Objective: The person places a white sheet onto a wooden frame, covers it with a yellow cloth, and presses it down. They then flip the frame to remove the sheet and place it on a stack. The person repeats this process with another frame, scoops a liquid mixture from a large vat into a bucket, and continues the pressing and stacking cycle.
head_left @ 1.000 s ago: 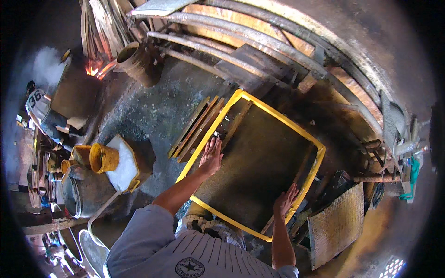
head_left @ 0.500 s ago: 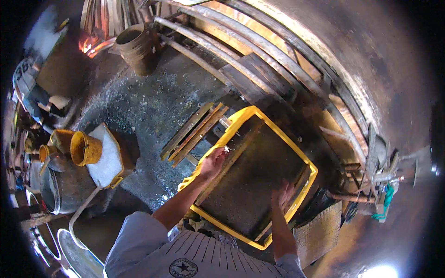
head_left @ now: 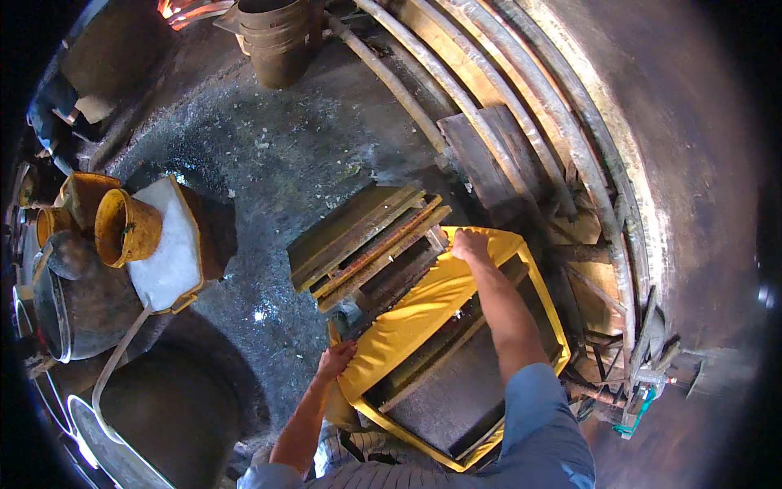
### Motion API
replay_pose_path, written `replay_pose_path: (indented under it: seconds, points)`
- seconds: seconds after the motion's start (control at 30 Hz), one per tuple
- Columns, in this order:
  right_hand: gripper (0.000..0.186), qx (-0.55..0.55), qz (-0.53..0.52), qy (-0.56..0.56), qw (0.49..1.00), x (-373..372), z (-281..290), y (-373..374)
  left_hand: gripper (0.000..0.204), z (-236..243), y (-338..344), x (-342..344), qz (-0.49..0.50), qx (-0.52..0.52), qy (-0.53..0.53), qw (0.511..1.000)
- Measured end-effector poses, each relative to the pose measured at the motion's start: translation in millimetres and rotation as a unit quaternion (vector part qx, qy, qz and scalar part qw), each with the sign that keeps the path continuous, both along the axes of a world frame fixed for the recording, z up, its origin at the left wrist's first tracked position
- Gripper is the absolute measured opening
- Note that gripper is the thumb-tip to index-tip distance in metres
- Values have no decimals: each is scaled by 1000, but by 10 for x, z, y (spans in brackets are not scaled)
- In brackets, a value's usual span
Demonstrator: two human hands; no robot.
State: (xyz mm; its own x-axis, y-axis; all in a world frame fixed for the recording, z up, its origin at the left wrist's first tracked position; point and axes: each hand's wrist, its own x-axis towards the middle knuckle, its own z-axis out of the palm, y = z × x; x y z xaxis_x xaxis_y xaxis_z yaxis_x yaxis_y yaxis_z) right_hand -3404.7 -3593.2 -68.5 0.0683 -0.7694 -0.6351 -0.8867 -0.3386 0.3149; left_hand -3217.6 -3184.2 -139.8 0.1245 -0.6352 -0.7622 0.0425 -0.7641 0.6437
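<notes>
A yellow cloth (head_left: 411, 322) stretches across the left part of a dark rectangular wooden box (head_left: 456, 391) and runs along its rim. My left hand (head_left: 338, 359) is closed on the near left corner of the cloth. At the far edge, my right hand (head_left: 471, 244) grips another part of it, with that arm reaching across the box. Between the two hands the cloth hangs in folds. Touching or very near its left edge is a stack of wooden boards (head_left: 366, 244).
To the left stands a container of white material (head_left: 167, 261) with a yellow bucket (head_left: 128, 228) at it. Round metal vats (head_left: 98, 318) sit nearby. A large bucket (head_left: 281, 45) is at the back. Long curved rails (head_left: 497, 81) run along the right over wooden planks.
My right hand has moved from the box's right side to its far edge and grasped the cloth. My left hand has come nearer. The cloth now covers the box's left part.
</notes>
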Motion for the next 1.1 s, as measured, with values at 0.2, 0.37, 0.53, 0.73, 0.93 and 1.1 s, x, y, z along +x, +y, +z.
replay_pose_path:
  seconds: [0.2, 0.37, 0.53, 0.73, 0.93, 1.1]
  points:
    - [33, 23, -37, 13, 999, 122, -438, -24, 29, 303, -58, 49, 60, 2, -120, 991]
    - [26, -279, -240, -320, 873, -622, -411, -631, 27, 235, 196, 80, 183, -82, 83, 976]
    - [20, -371, -319, -578, 653, -1540, 363, -793, 17, 1345, 254, 93, 192, -172, 174, 950]
    - [16, -358, -353, -821, 269, -2809, 1077, 925, 33, 2061, 950, -1000, -99, -230, 184, 950]
    - [32, -387, -577, -585, 418, -4098, 726, 2650, 38, 2170, 645, -2098, -511, -84, -13, 856]
    - [54, -413, -416, -491, 644, -4979, 292, 4121, 56, 1523, -388, -1635, -123, -367, -441, 809]
